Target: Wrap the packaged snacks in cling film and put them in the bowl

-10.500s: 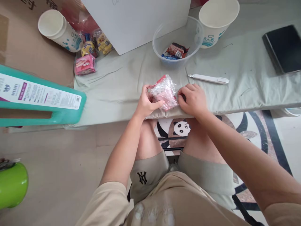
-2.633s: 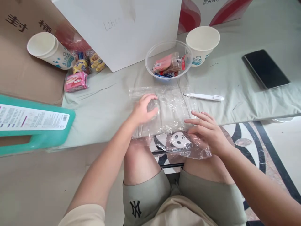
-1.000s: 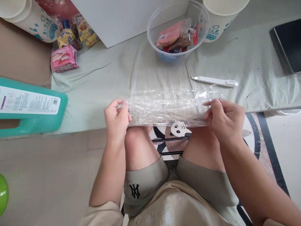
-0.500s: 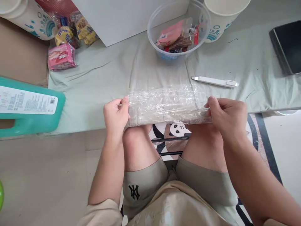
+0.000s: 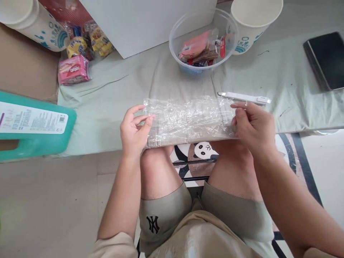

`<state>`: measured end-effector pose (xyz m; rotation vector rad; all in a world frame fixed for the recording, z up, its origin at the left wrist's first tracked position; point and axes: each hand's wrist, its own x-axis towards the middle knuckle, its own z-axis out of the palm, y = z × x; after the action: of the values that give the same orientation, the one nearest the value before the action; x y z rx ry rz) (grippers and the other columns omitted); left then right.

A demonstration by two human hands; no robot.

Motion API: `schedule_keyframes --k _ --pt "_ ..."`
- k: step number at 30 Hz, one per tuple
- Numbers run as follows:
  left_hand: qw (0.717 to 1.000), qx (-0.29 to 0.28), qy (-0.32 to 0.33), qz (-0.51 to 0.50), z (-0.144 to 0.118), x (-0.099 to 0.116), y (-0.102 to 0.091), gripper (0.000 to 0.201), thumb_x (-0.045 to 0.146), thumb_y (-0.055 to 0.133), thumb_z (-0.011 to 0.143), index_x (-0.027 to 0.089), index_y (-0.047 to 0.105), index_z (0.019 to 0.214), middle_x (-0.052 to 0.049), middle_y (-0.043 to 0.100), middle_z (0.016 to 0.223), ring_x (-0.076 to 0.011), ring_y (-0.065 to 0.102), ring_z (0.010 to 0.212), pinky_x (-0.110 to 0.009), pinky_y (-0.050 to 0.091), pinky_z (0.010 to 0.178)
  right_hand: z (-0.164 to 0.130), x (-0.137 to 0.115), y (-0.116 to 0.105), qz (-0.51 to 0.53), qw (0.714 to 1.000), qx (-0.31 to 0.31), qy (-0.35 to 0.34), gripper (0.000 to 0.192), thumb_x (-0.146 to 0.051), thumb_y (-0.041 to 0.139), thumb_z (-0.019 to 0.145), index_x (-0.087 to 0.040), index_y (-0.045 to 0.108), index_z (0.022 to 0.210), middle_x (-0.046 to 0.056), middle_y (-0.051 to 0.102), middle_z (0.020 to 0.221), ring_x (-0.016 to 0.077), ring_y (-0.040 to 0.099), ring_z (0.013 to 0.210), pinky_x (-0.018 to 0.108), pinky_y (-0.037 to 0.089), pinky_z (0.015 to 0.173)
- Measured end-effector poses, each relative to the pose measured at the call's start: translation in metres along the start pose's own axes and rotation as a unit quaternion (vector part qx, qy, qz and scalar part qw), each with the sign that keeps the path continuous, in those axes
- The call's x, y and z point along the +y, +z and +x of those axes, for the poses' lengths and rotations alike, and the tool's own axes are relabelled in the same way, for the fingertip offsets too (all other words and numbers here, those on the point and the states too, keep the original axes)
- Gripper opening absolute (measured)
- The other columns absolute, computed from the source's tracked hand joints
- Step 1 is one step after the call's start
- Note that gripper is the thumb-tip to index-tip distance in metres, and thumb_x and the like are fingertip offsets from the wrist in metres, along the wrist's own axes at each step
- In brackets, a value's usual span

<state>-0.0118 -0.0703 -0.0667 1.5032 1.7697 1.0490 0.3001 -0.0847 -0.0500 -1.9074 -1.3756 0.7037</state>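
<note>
Wrap [image 5: 188,120]: on the table [image 5: 113,100] edge, between both hands.
Bowl [image 5: 203,41]: behind the wrap, packets inside.
Knife [image 5: 244,98]: right, behind wrap.
Phone [image 5: 324,59]: far right.

- Clear, crinkled plastic sheet [image 5: 188,120], centre.
- Pale grey-green cloth [image 5: 113,96] beneath it.
- Teal jug [image 5: 37,141] with white label, left edge.
- Pink snack packet [image 5: 73,69], upper left.
- White cup [image 5: 252,21] with blue pattern, top right.
- Black phone [image 5: 325,59], right edge.
- Black-and-white panda floor motif [image 5: 204,147].
</note>
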Motion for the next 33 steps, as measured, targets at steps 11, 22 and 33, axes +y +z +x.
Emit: schedule_keyframes --k 11,22,33 --pt "1.0 -0.01 -0.002 -0.02 0.008 -0.008 -0.007 0.046 0.036 0.071 0.089 0.032 0.067 0.135 -0.007 0.066 0.14 0.0043 0.033 0.041 -0.019 0.026 0.035 0.01 0.002 0.002 0.054 0.997 -0.008 0.049 0.039 -0.038 0.06 0.096 -0.028 0.068 0.132 0.005 0.079 0.106 0.0067 0.047 0.041 0.028 0.048 0.041" --pt "0.993 -0.067 -0.001 0.099 0.017 0.004 -0.011 0.07 0.02 0.07 0.078 0.034 0.059 0.146 -0.008 0.058 0.152 -0.0044 0.053 0.059 -0.023 0.053 0.055 0.015 0.019 0.003 -0.006 0.999 0.01 -0.043 0.055 -0.029 0.069 0.084 -0.031 0.063 0.139 0.01 0.062 0.137 0.0062 0.056 0.056 0.031 0.054 0.058" --pt "0.957 0.036 0.206 0.2 -0.006 0.043 -0.005 0.021 0.019 0.063 0.086 0.02 0.073 0.104 -0.01 0.069 0.118 -0.0204 0.07 0.092 -0.039 0.061 0.088 -0.008 -0.001 -0.002 -0.096 0.944 0.123 -0.291 0.033 -0.024 0.057 0.095 -0.022 0.07 0.125 0.016 0.066 0.119 0.0342 0.067 0.114 0.055 0.055 0.101"
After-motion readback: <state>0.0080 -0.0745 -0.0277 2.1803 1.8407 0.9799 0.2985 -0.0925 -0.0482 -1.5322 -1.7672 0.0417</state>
